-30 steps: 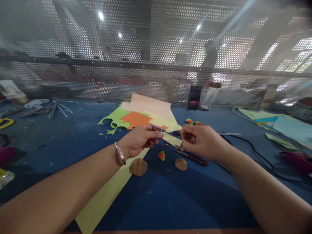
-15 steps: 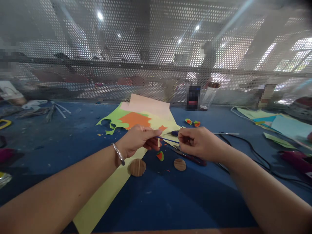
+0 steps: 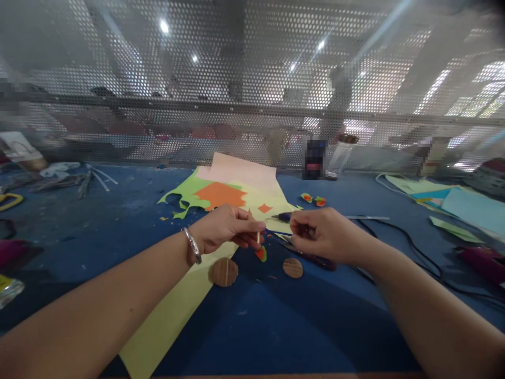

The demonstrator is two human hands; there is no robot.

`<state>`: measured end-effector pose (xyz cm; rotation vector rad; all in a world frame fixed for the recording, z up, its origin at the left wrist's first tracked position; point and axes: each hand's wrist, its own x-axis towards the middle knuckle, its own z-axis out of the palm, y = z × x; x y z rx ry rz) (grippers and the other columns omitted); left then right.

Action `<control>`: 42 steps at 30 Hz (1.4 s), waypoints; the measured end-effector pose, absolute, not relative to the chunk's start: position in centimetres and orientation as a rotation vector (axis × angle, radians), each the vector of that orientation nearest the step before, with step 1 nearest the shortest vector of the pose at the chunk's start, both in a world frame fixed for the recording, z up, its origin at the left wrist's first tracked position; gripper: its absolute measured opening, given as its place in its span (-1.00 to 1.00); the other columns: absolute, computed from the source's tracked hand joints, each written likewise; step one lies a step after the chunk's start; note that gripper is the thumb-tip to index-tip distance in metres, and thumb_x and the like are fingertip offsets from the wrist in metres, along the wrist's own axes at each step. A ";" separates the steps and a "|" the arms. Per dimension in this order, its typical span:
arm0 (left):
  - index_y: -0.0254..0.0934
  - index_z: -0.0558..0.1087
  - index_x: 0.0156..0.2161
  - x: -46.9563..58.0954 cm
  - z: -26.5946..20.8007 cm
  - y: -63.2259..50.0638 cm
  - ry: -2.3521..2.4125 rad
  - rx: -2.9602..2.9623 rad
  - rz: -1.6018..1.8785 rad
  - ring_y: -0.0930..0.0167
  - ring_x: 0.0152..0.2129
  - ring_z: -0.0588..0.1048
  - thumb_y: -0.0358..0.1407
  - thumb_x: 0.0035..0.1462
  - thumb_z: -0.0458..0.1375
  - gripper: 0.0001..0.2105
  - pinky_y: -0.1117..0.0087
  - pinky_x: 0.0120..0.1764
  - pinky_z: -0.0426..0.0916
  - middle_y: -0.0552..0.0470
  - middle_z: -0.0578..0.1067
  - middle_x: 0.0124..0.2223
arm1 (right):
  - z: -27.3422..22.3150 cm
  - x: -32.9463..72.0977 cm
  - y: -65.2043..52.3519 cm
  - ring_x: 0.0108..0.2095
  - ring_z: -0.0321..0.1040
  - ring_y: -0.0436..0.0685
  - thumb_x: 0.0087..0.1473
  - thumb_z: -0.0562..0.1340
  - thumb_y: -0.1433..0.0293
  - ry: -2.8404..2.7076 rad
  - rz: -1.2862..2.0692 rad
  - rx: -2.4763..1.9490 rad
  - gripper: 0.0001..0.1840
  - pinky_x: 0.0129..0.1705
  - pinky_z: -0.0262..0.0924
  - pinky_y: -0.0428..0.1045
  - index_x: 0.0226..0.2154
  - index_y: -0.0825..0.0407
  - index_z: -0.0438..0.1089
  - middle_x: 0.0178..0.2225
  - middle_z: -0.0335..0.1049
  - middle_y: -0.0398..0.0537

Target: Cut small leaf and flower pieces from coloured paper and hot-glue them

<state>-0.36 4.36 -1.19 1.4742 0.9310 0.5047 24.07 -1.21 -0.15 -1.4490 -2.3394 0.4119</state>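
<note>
Left hand [image 3: 226,227] pinches a pale strip [image 3: 258,238]; right hand [image 3: 321,231] grips a blue rod [image 3: 279,232], apparently keeping its tip free.

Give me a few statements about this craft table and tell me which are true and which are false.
1. The right hand holds a thin blue stick. True.
2. The left hand pinches a short pale strip. True.
3. The silver bracelet is on the right arm. False: the silver bracelet is on the left one.
4. An orange paper diamond lies on pale yellow paper. True.
5. The clear jar stands between the two hands. False: the clear jar stands farther back, near the perforated panel.
</note>
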 end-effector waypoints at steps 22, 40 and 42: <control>-0.27 0.61 -0.39 -0.4 -1.4 4.7 0.788 1.543 0.620 0.41 -0.49 0.58 0.01 0.11 0.32 -0.66 0.44 -0.38 0.42 -0.10 0.62 -0.41 | -0.2 24.3 -1.0 -0.50 0.26 -0.01 0.11 0.19 0.40 -2.401 0.449 -1.329 -0.86 -0.42 0.07 -0.08 -0.41 0.03 0.45 -0.51 0.41 -0.18; -0.30 0.63 -0.32 -0.7 -2.1 5.4 0.731 1.598 0.562 0.44 -0.46 0.54 -0.19 -0.01 0.45 -0.78 0.39 -0.32 0.45 -0.07 0.62 -0.38 | -0.7 24.4 -0.9 -0.51 0.24 -0.02 0.10 0.23 0.42 -2.431 0.366 -1.345 -0.89 -0.42 0.03 -0.08 -0.43 0.04 0.46 -0.52 0.39 -0.19; -0.31 0.62 -0.33 -0.6 -2.1 5.5 0.753 1.587 0.560 0.44 -0.46 0.54 -0.23 -0.05 0.47 -0.78 0.37 -0.30 0.46 -0.06 0.62 -0.39 | -0.8 24.4 -0.8 -0.52 0.24 -0.02 0.10 0.24 0.40 -2.437 0.370 -1.342 -0.89 -0.43 0.03 -0.08 -0.43 0.04 0.47 -0.52 0.39 -0.19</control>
